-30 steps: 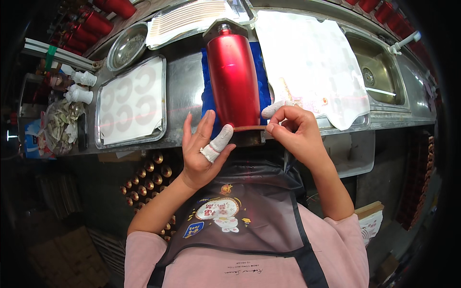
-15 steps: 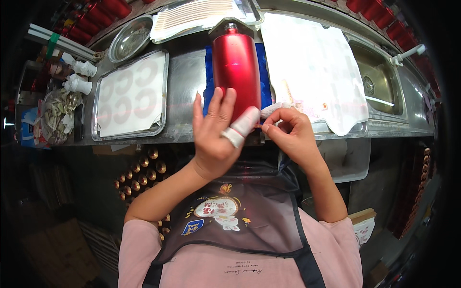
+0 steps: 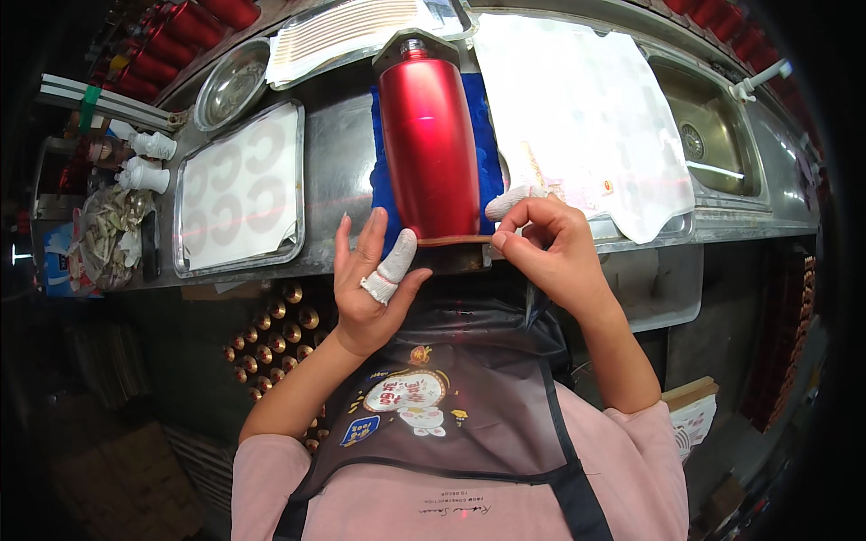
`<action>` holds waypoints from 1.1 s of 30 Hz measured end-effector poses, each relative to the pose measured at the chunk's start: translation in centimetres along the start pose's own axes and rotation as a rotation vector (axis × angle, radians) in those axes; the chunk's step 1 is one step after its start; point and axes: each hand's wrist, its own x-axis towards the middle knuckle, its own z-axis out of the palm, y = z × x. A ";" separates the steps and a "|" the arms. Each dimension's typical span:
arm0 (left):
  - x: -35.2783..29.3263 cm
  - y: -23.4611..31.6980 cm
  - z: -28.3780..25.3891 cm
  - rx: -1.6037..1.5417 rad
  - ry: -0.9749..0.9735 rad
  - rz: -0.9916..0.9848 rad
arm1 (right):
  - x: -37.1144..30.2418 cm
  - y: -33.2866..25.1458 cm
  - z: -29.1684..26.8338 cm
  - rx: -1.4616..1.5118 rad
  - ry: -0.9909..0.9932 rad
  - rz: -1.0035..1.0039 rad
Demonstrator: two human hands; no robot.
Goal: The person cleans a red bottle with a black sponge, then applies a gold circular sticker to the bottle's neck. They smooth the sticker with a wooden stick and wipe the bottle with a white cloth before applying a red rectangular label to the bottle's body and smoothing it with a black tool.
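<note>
A glossy red metal bottle [image 3: 431, 144] lies on a blue mat [image 3: 382, 180] on the steel counter, neck pointing away and base toward me. My left hand [image 3: 370, 288] is open at the lower left of the bottle's base, fingers spread, with a white cot on one finger. At the base's right edge, my right hand [image 3: 550, 248] has its fingers pinched together, and its white-capped fingertip touches the rim. I cannot tell whether anything is between those fingers.
A white cloth [image 3: 577, 108] lies right of the bottle, beside a sink [image 3: 713, 135]. To the left sit a flat steel tray [image 3: 239, 185], a round steel dish [image 3: 230, 83] and small white bottles [image 3: 149, 158]. Brass-coloured round caps [image 3: 280, 334] sit under the counter.
My left hand, which lay up on the bottle's side half a second ago, has dropped back to its base. The right hand stays pinched at the base rim.
</note>
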 end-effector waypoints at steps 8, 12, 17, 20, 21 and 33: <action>2.1 1.3 0.1 0.130 -0.002 0.128 | 0.5 1.4 -0.1 0.047 -0.025 0.054; 3.7 2.7 0.4 0.245 0.016 0.180 | 0.8 1.6 0.2 0.042 -0.028 0.050; 5.0 3.0 1.2 0.228 0.022 0.111 | 0.7 1.6 0.5 0.020 -0.029 0.036; 4.5 1.3 0.9 0.036 0.081 0.062 | 0.7 1.2 0.6 -0.036 -0.045 0.026; 4.2 0.9 0.8 -0.030 0.050 0.014 | 0.8 1.1 0.6 -0.094 -0.053 0.010; -0.4 -0.4 0.2 0.024 -0.019 0.029 | -0.3 -0.5 -0.3 0.086 -0.021 -0.018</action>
